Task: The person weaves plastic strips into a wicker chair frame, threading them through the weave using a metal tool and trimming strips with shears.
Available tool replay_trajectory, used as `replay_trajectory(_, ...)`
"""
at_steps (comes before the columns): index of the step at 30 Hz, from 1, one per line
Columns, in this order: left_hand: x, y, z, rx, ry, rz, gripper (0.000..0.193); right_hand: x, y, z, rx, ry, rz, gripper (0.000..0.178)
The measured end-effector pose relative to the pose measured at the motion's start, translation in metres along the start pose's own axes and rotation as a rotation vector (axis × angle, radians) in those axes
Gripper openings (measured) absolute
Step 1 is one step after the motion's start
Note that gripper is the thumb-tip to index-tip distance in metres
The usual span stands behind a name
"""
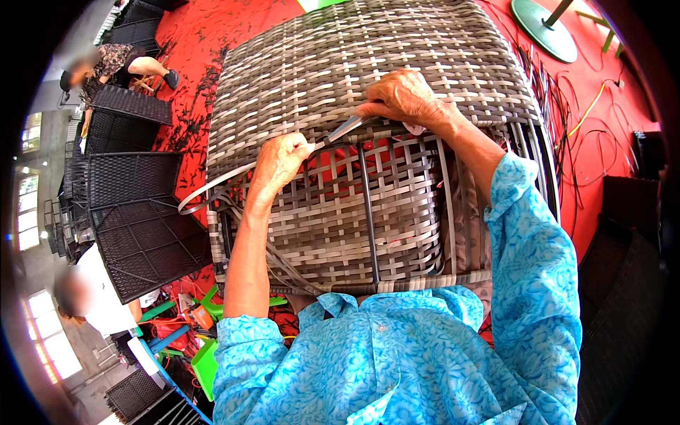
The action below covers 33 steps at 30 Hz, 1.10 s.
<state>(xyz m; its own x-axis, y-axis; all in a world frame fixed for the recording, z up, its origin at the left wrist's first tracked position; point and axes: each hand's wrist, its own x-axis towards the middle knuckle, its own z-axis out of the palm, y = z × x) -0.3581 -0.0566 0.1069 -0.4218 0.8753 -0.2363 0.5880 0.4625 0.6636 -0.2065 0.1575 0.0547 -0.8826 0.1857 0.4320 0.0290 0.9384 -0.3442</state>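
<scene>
i see a grey-brown woven wicker furniture piece directly before the wearer, filling the centre. at its edge i have two closed hands: the right hand and the left hand. the left pinches a flat pale strip looping leftward; the right grips a slim metal tool, pointed leftward.

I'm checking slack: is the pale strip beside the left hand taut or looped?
Looped: the strip bows out beyond the woven panel, then bends back.
</scene>
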Motion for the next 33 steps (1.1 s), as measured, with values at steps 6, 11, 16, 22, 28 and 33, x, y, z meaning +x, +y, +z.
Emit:
replay_trajectory(6,-0.006,0.000,0.002,0.114,0.032,-0.008,0.027,-0.010,-0.020,-0.014,-0.043,-0.039,0.017,0.042)
replay_trajectory(11,-0.003,-0.007,0.004,0.226,0.080,0.127,0.029,-0.017,-0.028,-0.013,-0.074,-0.037,0.039,0.042)
replay_trajectory(16,-0.001,-0.015,0.003,0.275,0.100,0.166,0.027,-0.021,-0.037,-0.014,-0.089,-0.014,0.085,0.040)
replay_trajectory(22,-0.006,-0.012,0.006,0.435,0.175,0.216,0.017,-0.025,-0.047,-0.019,-0.146,-0.031,0.096,0.035)
replay_trajectory(28,-0.007,-0.008,0.002,0.422,0.285,0.586,0.030,-0.027,-0.061,-0.026,-0.179,0.002,0.107,0.032)
replay_trajectory(33,-0.004,-0.011,0.010,0.465,0.275,0.563,0.020,-0.034,-0.071,-0.044,-0.139,0.030,0.131,0.033)
